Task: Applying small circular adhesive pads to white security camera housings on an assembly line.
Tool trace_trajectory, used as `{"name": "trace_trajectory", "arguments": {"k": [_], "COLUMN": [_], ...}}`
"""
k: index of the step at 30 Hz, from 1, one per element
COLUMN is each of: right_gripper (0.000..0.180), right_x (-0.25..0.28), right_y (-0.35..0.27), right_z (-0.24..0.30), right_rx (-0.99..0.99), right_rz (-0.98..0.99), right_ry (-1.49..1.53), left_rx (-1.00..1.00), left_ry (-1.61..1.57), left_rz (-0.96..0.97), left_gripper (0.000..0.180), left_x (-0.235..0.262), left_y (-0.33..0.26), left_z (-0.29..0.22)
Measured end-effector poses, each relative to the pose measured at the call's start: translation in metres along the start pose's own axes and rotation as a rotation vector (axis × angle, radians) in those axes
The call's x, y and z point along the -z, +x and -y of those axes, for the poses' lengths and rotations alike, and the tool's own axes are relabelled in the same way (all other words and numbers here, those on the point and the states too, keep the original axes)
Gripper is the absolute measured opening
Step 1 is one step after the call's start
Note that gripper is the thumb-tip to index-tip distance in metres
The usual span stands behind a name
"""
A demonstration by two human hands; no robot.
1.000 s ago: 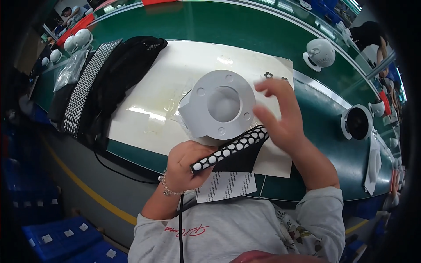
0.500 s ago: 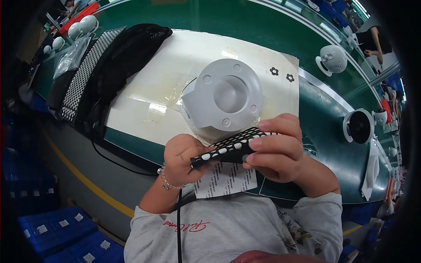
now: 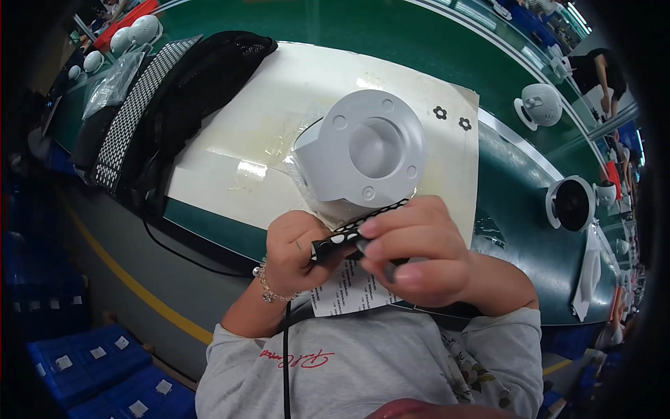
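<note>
My left hand [image 3: 296,255] is closed around a black sheet punched with round holes [image 3: 340,237], pale dots showing through them. The sheet is folded over, and its white printed backing [image 3: 349,292] hangs below my hands. My right hand [image 3: 422,251] is closed over the sheet's right part, hiding much of it. Small dark round pieces [image 3: 389,272] show at its fingertips, slightly blurred. Just beyond my hands a white plastic base [image 3: 335,157] with a round recess and several small circular marks lies on clear plastic film.
A pale board [image 3: 237,143] covers the green bench, with two dark flower-shaped pieces [image 3: 451,117] on it. Black mesh cloth [image 3: 202,98] and a perforated strip [image 3: 132,122] lie left. White rounded units [image 3: 541,105] stand on the right. Blue crates [image 3: 105,370] sit on the floor.
My right hand has moved left along the sheet, and its fingers have curled further. Dark round pieces now show at its fingertips. The whole view has shifted slightly.
</note>
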State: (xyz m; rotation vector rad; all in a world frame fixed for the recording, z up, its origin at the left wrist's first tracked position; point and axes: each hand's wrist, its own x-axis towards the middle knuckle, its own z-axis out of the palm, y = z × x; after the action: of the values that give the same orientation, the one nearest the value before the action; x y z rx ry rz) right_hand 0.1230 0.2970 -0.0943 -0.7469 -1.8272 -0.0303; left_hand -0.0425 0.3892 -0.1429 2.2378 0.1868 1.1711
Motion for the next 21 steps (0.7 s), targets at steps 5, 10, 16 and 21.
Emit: {"name": "trace_trajectory", "arguments": {"k": [5,10,16,21], "right_gripper": [0.054,0.061,0.071,0.063], "right_x": [0.001,0.002,0.032,0.029], "right_y": [0.001,-0.002,0.031,0.055], "right_z": [0.003,0.008,-0.034,-0.055], "right_rx": [-0.018,-0.117,-0.371,-0.655], "right_rz": [0.198,0.094,-0.157,-0.215], "right_ry": [0.08,0.335,0.186,0.321], "left_rx": [0.023,0.086,-0.1,-0.12], "left_ry": [-0.018,-0.006,0.097,0.11], "left_rz": [0.002,-0.009,-0.063,-0.124], "left_gripper": [0.022,0.02,0.018,0.019], "left_x": [0.0,0.002,-0.004,-0.004], "left_y": [0.003,-0.002,0.0,-0.003], "left_z": [-0.001,0.001,0.0,0.003]}}
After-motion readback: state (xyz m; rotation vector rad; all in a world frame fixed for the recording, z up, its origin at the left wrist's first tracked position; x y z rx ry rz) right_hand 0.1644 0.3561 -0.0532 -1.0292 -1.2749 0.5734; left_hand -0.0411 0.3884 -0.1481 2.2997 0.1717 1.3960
